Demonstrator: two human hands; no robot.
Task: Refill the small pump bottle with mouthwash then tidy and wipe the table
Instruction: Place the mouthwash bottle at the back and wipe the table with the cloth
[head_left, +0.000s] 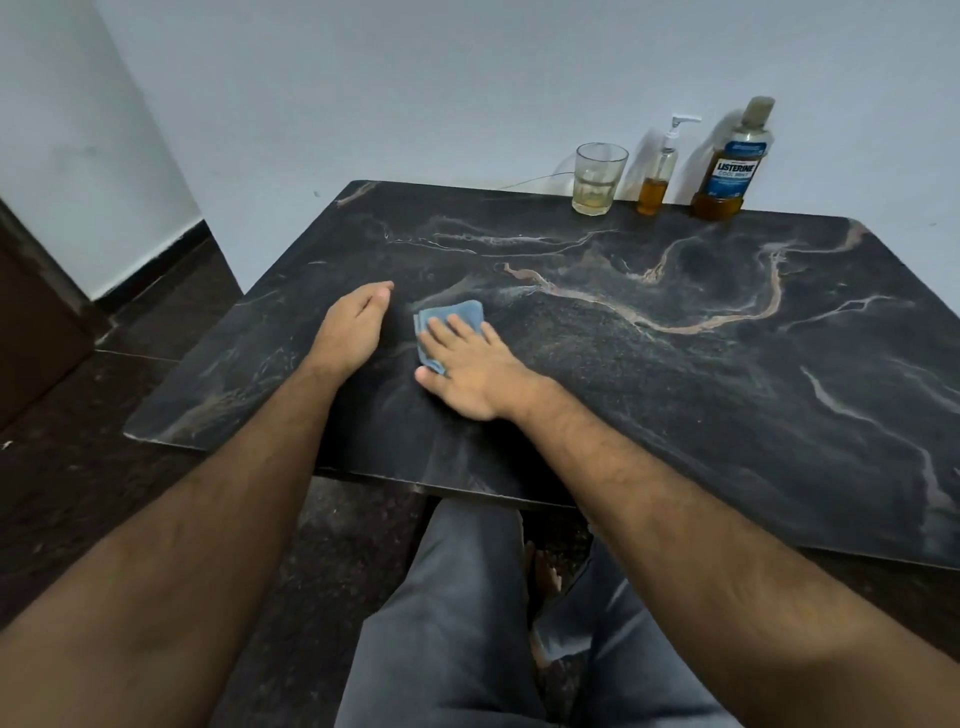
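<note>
Wiping looks like the step in hand, and it goes best with the right hand (470, 371) keeping its fingers flat and spread over the folded blue cloth (448, 323), pressing evenly so the cloth slides with the palm rather than bunching up. Working in overlapping passes from the near left part of the surface (727, 415) toward the far right corner would cover the dark marbled top without missed strips; the sweep should slow near the far edge, where three things stand close together. The left hand (356, 325) rests just beside the cloth, fingers loosely curled and holding nothing, well placed to steady the body.

The small pump bottle (658, 176) stands upright at the far edge, between a drinking glass (598, 179) and the large mouthwash bottle (732, 161). It is clear, with a white pump head, and amber liquid fills roughly its lower part.
</note>
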